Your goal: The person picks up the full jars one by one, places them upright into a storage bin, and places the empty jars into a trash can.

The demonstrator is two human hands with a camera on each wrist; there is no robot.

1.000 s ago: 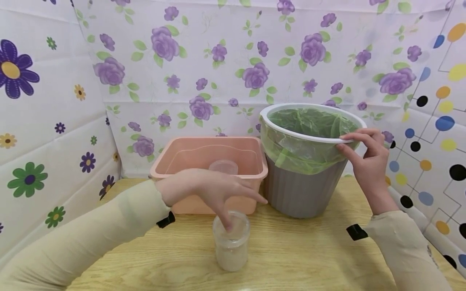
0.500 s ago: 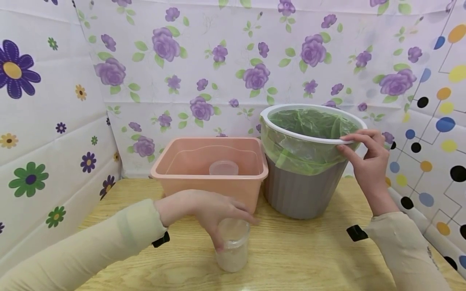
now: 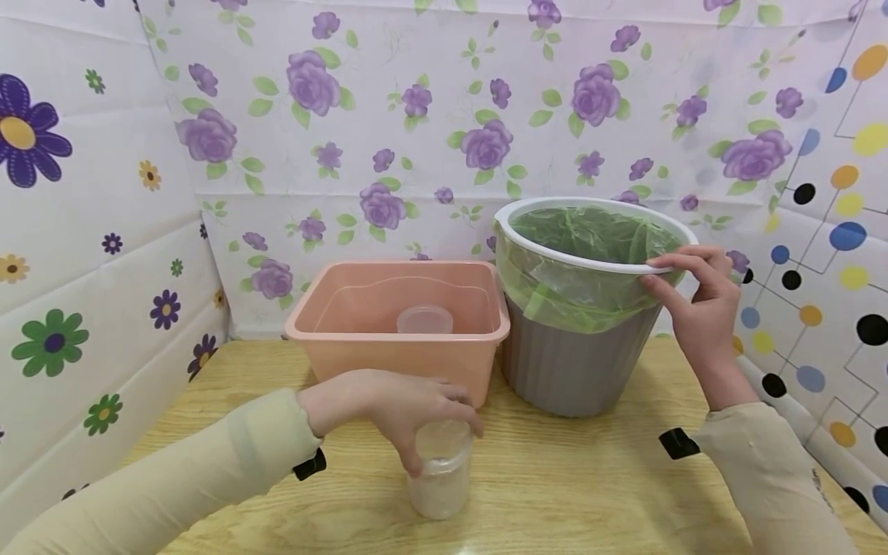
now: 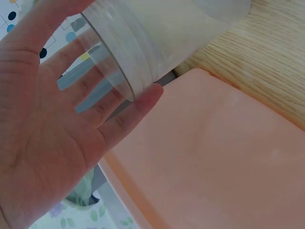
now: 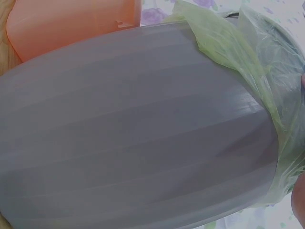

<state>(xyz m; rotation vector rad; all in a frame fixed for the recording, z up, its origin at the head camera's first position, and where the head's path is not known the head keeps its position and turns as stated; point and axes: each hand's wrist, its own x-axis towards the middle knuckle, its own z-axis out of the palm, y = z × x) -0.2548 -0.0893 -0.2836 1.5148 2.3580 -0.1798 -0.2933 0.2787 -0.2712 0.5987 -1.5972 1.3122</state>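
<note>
A clear plastic jar (image 3: 440,492) stands upright on the wooden table, its mouth uncovered. My left hand (image 3: 409,408) reaches over it from above and grips it around the rim, thumb on the near left and fingers on the far right. The left wrist view shows the same fingers (image 4: 131,114) spread along the jar's rim (image 4: 138,71). My right hand (image 3: 708,316) pinches the white rim of a grey trash bin (image 3: 576,366), over a green plastic liner (image 3: 590,308). Only bits of that hand show in the right wrist view.
Behind the jar, a pink plastic basin (image 3: 402,349) stands left of the bin. A round translucent container or lid (image 3: 425,318) sits inside it. Floral and dotted cloths (image 3: 444,100) hang around the back and sides of the table (image 3: 555,478).
My left hand has come down from above the jar's mouth and closed around its rim. My right hand stays at the bin's rim.
</note>
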